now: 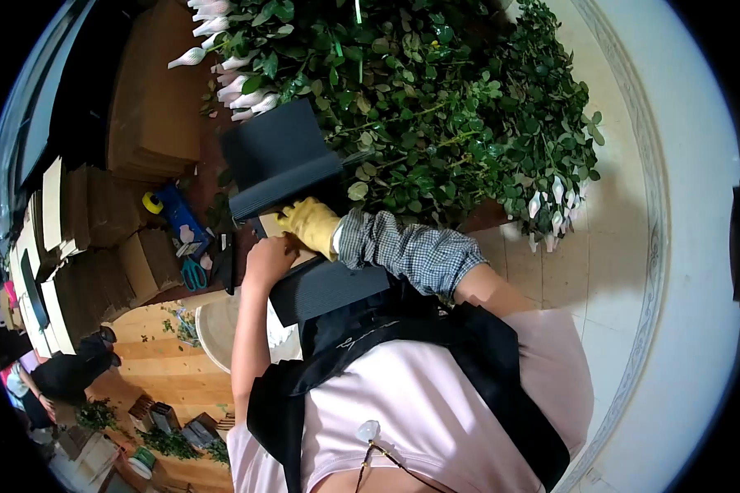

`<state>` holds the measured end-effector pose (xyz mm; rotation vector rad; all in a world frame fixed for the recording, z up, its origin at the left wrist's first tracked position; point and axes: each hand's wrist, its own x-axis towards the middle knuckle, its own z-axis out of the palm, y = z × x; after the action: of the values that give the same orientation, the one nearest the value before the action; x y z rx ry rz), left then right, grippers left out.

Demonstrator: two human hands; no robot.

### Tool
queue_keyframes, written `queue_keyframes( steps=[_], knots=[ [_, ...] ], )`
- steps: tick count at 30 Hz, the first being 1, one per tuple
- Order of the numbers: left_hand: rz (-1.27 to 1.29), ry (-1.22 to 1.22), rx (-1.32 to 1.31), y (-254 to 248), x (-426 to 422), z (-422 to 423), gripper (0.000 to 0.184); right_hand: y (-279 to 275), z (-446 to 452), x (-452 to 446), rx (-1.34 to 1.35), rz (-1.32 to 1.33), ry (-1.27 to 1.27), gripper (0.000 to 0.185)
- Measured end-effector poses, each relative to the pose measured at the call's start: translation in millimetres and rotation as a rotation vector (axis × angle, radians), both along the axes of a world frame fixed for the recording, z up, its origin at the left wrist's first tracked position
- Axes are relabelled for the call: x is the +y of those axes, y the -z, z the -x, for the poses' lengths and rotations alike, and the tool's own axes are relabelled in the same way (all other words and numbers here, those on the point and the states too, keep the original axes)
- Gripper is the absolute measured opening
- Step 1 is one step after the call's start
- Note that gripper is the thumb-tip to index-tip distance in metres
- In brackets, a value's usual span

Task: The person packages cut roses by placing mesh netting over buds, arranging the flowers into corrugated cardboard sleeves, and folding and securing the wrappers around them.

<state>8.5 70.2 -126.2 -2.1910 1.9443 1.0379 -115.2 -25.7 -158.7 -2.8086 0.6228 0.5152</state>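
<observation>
A black corrugated cardboard sheet [329,289] lies in front of my body, with a tan strip of cardboard [269,223] showing beneath my hands. My bare left hand [272,260] is closed at the left edge of the cardboard, its fingertips partly hidden. Just above and to the right, my right hand [311,226], in a yellow glove and checked sleeve, presses on the cardboard with bent fingers. Beyond both hands, another black corrugated piece [275,148] is bent along a ridge. It touches a large heap of leafy rose stems [436,107].
Netted pale rose buds [247,99] stick out at the heap's left, others [555,205] at its right. Blue scissors [193,274] and a blue tool [181,215] lie left. Cardboard stacks [152,90] stand farther left. A white bucket [218,329] is below; another person [62,374] is lower left.
</observation>
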Motion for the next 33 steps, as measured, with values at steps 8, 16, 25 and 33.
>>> queue_keyframes(
  steps=[8,16,25,33],
  knots=[
    [0.066,-0.073,-0.046,-10.4,5.0,15.3,0.035,-34.5,151.9,-69.7,-0.400,-0.272,0.670,0.040],
    [0.108,-0.167,0.006,-6.3,16.9,30.4,0.037,7.6,203.8,-80.0,-0.247,-0.022,0.724,0.042],
    [0.058,-0.261,0.036,-17.4,13.4,35.4,0.031,15.3,139.7,-191.6,-0.511,0.723,0.612,0.033],
    [0.090,-0.152,-0.007,-3.3,17.5,31.1,0.044,-80.0,201.3,-223.5,-0.623,0.961,0.788,0.006]
  ],
)
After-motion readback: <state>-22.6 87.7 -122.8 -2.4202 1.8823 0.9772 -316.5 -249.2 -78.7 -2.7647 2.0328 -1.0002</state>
